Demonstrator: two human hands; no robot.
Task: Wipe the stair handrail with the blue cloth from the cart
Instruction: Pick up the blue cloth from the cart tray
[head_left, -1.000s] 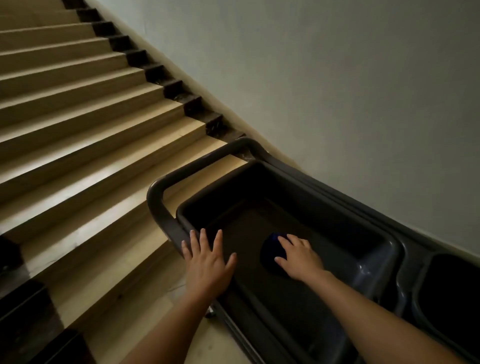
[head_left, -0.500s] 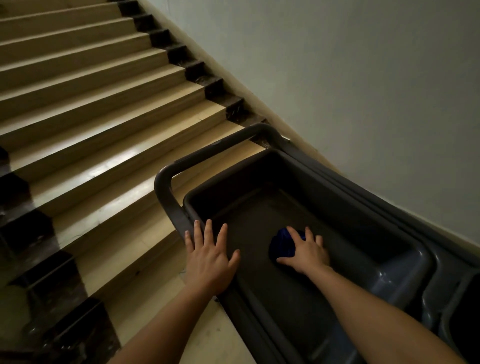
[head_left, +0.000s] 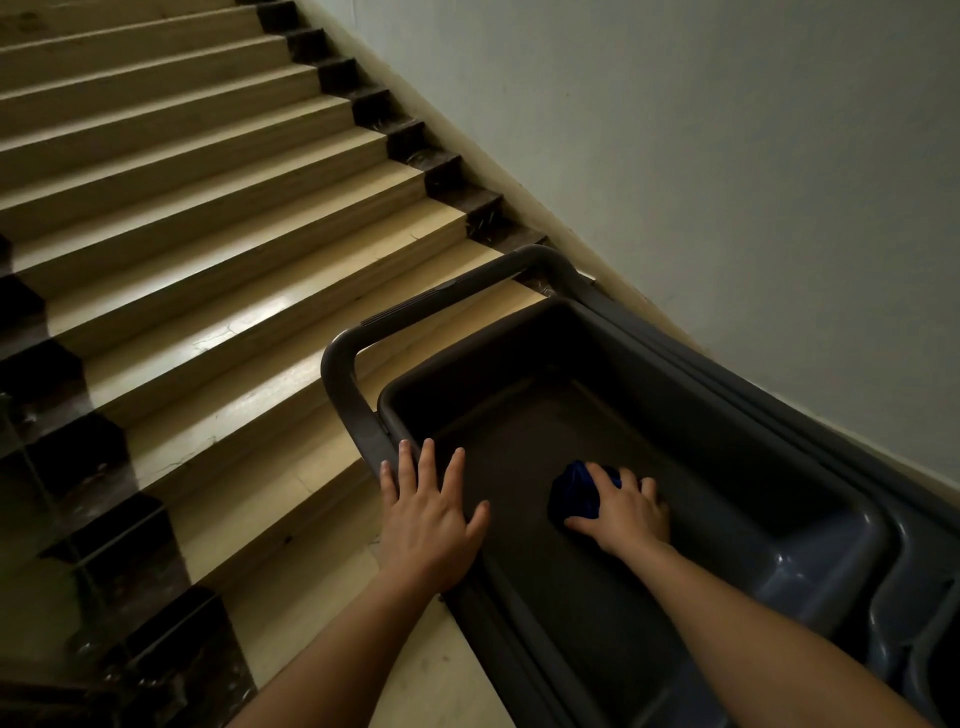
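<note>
So we're right at the very start here, basically still at the pickup. The blue cloth (head_left: 571, 493) is sitting on the floor of the cart's top bin (head_left: 649, 374), roughly mid-bin and a bit toward the near wall, and our right hand (head_left: 626, 512) is down on top of it. The right hand's fingers (head_left: 605, 475) are draped over the cloth and curling around it, so we'd call that grasping the cloth, though it hasn't left the bin floor as far as we can see. Our left hand (head_left: 428, 519) is flat on the bin's near-left rim, fingers spread and released, holding nothing, probably just steadying the cart (head_left: 353, 384).

What's left is pretty much everything: lift the cloth out of the bin, get over to the handrail, and do the actual wiping. We honestly can't make out the handrail itself; left of the cart it's just the stairs (head_left: 208, 260) and some dark panels at the edge, too murky to call.

As for which way the cloth points: it's a scrunched-up wad, so no real long axis. If anything the visible lump runs a little from the bin's near side toward its far-left corner, but half of it is under the hand, so we can't say for sure
</note>
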